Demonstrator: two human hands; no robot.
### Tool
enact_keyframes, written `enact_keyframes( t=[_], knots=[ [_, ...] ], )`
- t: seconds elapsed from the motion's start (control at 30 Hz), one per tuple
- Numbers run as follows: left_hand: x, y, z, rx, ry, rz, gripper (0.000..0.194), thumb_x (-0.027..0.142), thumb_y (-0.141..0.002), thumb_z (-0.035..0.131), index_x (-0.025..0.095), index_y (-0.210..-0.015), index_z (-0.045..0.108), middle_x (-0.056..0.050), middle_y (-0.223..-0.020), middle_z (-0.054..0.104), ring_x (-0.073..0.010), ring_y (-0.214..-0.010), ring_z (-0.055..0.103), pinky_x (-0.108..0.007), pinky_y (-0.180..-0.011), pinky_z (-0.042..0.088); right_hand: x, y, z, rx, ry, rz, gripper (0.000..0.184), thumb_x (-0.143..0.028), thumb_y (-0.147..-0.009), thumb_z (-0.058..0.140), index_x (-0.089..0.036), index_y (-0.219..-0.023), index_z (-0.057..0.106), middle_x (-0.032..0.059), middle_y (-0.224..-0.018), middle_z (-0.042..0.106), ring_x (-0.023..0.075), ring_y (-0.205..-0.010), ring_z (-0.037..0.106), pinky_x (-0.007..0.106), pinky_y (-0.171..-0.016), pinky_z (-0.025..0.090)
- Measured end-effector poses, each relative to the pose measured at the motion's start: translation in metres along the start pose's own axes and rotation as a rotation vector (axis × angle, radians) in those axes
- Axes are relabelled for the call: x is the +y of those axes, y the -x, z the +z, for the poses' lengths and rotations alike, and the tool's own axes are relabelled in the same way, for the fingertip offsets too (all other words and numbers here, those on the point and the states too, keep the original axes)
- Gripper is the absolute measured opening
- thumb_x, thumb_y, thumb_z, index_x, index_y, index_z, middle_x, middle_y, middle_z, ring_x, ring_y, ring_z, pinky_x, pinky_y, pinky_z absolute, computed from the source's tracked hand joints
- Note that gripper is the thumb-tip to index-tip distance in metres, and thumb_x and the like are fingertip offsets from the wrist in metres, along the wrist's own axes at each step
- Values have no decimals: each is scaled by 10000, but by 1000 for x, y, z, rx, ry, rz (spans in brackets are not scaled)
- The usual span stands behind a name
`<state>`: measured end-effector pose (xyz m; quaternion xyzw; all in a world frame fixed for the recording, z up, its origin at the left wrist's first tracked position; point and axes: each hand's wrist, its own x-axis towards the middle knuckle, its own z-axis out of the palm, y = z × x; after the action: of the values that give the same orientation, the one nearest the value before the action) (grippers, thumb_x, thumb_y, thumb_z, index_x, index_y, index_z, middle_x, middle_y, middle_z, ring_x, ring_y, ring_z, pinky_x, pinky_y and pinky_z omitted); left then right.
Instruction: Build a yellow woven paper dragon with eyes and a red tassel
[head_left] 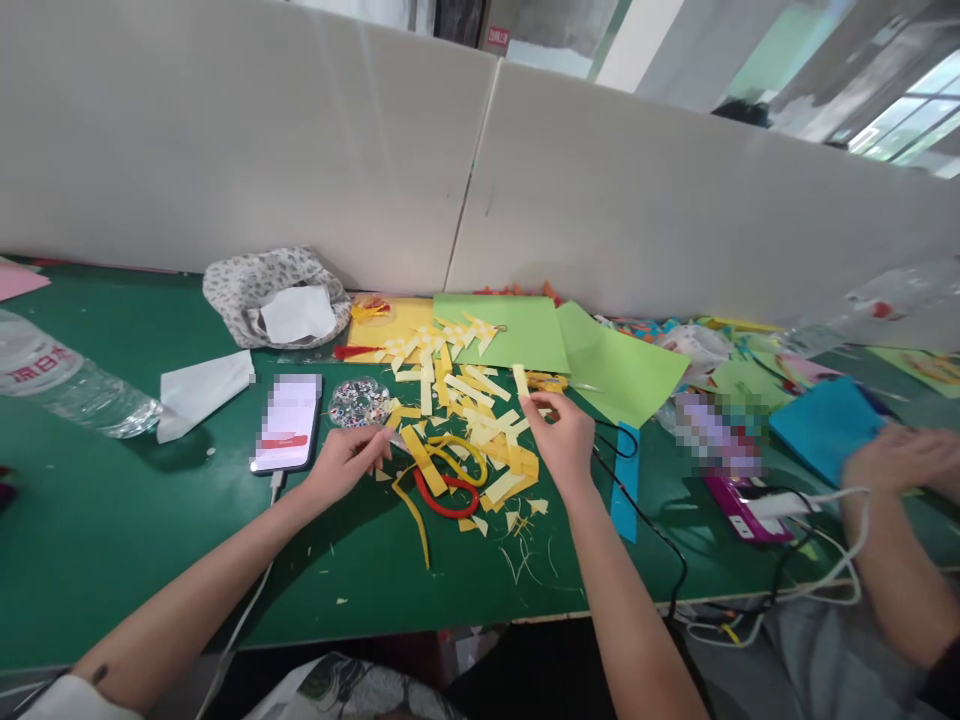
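My right hand [561,440] is closed in a pinch on a short pale yellow paper strip [521,381], held upright above the paper pile. My left hand [352,460] is closed too, with a small pale tip at its fingers that I cannot make out. Between the hands lies a heap of yellow paper strips [495,430] and scraps. Red [454,510] and yellow loops [472,462], perhaps scissor handles, poke out of it. Behind it a woven yellow paper piece [442,343] with a red tassel [356,352] rests on green paper [510,330].
Left of the heap are a round case of small beads [360,401], a charging phone [289,425], a cloth bag [274,290] and a water bottle [75,385]. At right, a purple power bank [746,515] trails cables near another person's hand [892,460].
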<state>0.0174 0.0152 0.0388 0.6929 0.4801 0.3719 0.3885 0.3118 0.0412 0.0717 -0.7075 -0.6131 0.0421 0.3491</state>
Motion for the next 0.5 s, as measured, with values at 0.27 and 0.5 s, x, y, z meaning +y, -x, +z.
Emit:
enact_keyframes(
  t=[0.27, 0.5],
  knots=[
    [4, -2, -18, -465, -423, 380, 379, 325, -742, 623, 222, -1098, 543, -64, -1081, 621, -201, -899, 606, -291, -730, 476, -32, 22, 11, -372, -355, -60, 229, -416, -767, 601, -202, -770, 679, 36, -751, 696, 173, -668, 634, 288, -601, 508],
    [-10, -3, -4, -338, -549, 334, 209, 332, -894, 457, 225, -868, 635, -25, -878, 674, -171, -799, 626, -245, -648, 433, -50, 50, 34, -650, -444, -119, 131, -317, -741, 635, -192, -704, 643, 40, -817, 672, 150, -715, 633, 264, -639, 524]
  ],
)
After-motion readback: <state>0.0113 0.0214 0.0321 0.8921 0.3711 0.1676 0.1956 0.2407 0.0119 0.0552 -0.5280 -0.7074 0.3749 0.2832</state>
